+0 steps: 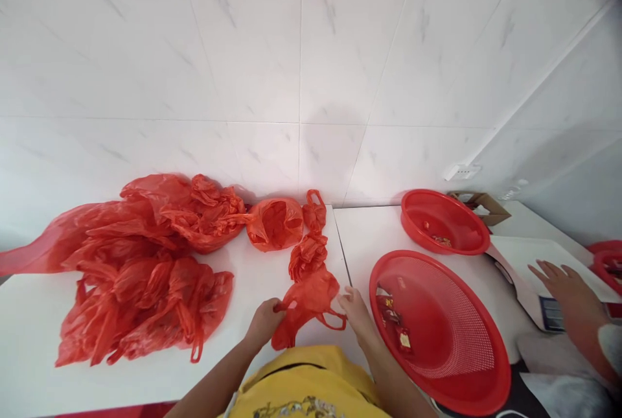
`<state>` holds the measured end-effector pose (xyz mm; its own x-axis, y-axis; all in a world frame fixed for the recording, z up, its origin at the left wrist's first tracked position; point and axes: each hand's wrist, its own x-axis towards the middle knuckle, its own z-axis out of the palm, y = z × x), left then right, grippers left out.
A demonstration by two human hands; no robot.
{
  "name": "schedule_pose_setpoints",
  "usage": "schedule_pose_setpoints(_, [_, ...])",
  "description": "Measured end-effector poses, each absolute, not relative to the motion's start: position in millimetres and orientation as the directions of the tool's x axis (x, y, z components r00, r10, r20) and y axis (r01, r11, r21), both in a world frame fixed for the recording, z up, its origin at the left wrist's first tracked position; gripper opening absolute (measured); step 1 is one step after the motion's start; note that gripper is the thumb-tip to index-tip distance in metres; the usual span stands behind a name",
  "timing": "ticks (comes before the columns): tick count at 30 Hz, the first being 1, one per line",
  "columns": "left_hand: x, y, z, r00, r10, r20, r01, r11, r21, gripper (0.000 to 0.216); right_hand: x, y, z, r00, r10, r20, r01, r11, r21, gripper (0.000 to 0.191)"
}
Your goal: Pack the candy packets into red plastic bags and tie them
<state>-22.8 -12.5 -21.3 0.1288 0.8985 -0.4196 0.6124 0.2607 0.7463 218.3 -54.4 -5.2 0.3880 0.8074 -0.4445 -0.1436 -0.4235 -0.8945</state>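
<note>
In front of me a thin red plastic bag (311, 295) lies spread over the table edge near my yellow top. My left hand (265, 324) pinches its left handle. Beside the bag's right edge is my right hand (356, 311), its fingers apart; I cannot tell if they touch the plastic. The bag's loose right handle loop hangs just below those fingers. Directly behind it sits a crumpled bunch of red bags (308, 255), with a small knotted bag (315, 212) farther back. An open-mouthed red bag (276, 223) stands to their left.
A large heap of red bags (155, 275) covers the left side. On the right are a red colander (451, 366) holding a few wrapped pieces, a red basin (444, 201), a cardboard box (493, 207) and a white scale (519, 256). Another person's hand (568, 288) is over the scale.
</note>
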Motion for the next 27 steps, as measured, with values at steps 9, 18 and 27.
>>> schedule_pose_setpoints(9, [-1, -10, -5, 0.319, 0.869, -0.377, 0.518, 0.173, 0.838, 0.009, 165, -59, 52, -0.158, 0.987, 0.012, 0.407, 0.076, -0.910, 0.020])
schedule_pose_setpoints(18, [-16, -12, 8, 0.281, 0.916, -0.285, 0.477, 0.124, 0.870, 0.008, 176, -29, -4, -0.174, 0.968, -0.180, 0.733, 0.005, -0.681, 0.028])
schedule_pose_setpoints(27, [-16, 1, 12, 0.185, 0.951, -0.250, 0.745, 0.031, 0.667, 0.015, 178, -42, -20, -0.149, 0.940, -0.308, 0.420, -0.222, -0.880, 0.011])
